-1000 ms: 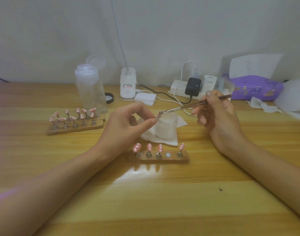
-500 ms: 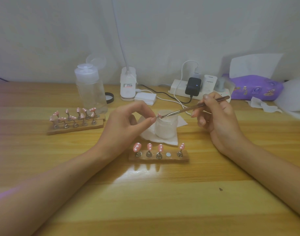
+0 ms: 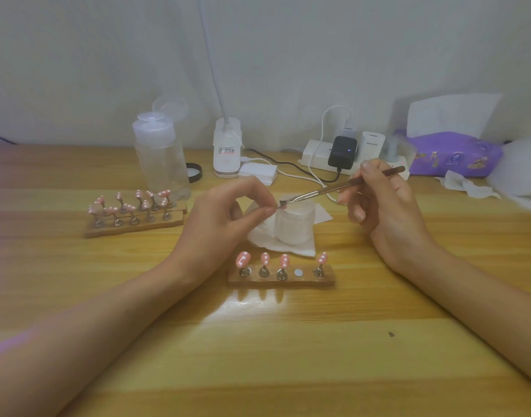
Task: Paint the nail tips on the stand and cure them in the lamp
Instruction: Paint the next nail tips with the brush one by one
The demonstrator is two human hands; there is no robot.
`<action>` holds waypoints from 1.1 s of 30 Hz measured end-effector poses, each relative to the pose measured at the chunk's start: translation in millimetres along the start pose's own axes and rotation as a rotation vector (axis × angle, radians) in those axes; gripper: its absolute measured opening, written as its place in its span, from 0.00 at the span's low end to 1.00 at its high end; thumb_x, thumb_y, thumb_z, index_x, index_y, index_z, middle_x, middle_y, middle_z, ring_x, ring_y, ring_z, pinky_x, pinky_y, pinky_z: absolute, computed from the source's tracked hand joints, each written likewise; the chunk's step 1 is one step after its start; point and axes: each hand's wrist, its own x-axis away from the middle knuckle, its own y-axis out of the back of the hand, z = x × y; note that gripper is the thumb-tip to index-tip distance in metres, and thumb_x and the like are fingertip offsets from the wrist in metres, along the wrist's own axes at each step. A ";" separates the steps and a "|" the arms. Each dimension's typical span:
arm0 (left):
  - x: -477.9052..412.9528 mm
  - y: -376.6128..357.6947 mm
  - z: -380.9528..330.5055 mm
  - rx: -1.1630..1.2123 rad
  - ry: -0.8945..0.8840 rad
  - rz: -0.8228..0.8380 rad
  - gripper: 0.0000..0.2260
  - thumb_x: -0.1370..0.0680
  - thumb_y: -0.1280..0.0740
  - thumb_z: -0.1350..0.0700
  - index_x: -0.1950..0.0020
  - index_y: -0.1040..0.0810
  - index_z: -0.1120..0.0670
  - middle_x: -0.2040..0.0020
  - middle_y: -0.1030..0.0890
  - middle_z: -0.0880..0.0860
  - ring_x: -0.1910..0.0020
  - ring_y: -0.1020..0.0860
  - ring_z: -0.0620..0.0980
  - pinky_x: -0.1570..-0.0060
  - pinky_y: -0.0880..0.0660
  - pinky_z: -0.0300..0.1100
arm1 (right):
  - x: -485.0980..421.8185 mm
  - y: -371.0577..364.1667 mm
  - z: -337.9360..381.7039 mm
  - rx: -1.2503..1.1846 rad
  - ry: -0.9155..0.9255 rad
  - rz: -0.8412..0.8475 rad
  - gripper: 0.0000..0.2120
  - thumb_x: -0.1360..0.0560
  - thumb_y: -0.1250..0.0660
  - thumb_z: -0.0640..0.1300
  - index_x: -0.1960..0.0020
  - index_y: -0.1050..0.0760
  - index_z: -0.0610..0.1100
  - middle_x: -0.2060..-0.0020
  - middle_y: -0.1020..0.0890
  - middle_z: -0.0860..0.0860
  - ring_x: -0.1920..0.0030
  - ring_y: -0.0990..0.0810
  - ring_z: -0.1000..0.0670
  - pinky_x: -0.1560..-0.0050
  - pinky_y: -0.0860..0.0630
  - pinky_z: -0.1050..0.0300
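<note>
A person's left hand (image 3: 225, 218) pinches a pink nail tip (image 3: 281, 207) over a jar (image 3: 294, 224), likely for steadier strokes, while the right hand (image 3: 381, 206) grips a brush (image 3: 318, 192) pen-style, bristles at the tip. One slot (image 3: 298, 272) on the stand (image 3: 282, 280) sits vacant.

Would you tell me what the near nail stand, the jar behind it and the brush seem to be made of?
Near nail stand: likely wood, brown and matte, with shiny metal holders. Jar: frosted, translucent glass or plastic; I cannot tell which. Brush: handle probably metal, given its silvery glint.
</note>
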 end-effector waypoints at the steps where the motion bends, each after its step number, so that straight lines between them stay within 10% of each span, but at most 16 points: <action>1: -0.1 -0.2 -0.2 -0.004 -0.001 -0.002 0.04 0.23 0.28 0.56 0.57 0.19 0.49 0.55 0.17 0.43 0.72 0.33 0.46 0.65 0.31 0.39 | 0.5 -0.6 -0.5 0.018 -0.010 0.004 0.12 0.18 0.40 0.47 0.60 0.29 0.47 0.70 0.18 0.48 0.77 0.31 0.53 0.74 0.32 0.65; 33: 0.1 -0.5 1.7 -0.013 -0.015 -0.009 0.04 0.23 0.28 0.55 0.57 0.19 0.47 0.57 0.18 0.43 0.73 0.34 0.44 0.65 0.33 0.40 | -1.7 1.8 -1.6 -0.022 -0.028 -0.058 0.12 0.18 0.40 0.45 0.59 0.29 0.46 0.70 0.18 0.47 0.77 0.32 0.53 0.74 0.33 0.63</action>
